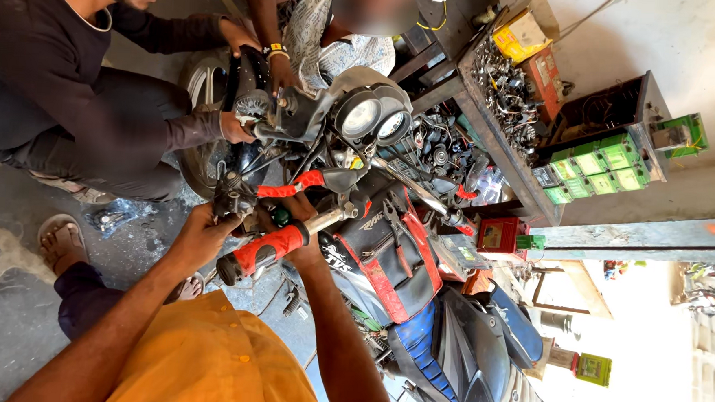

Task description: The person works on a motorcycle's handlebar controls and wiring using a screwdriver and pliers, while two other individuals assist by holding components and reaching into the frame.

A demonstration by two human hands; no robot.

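Note:
A motorcycle with a black and red tank cover (387,264) stands partly stripped, its twin round gauges (370,116) facing up. My left hand (208,227) is closed on the black lever clamp (231,196) at the handlebar's end, beside a red lever (291,187). My right hand (298,213) reaches under the bar and wraps the chrome handlebar (328,218) just past the red rubber grip (267,251); its fingers are partly hidden. A pair of pliers (393,219) lies on the tank cover.
A person in black crouches at the left, one hand (235,127) on the front end near the wheel (204,87). A second person's hand (281,68) with a yellow wristband holds the fork top. A parts-filled shelf (506,90) and green boxes (596,166) stand behind.

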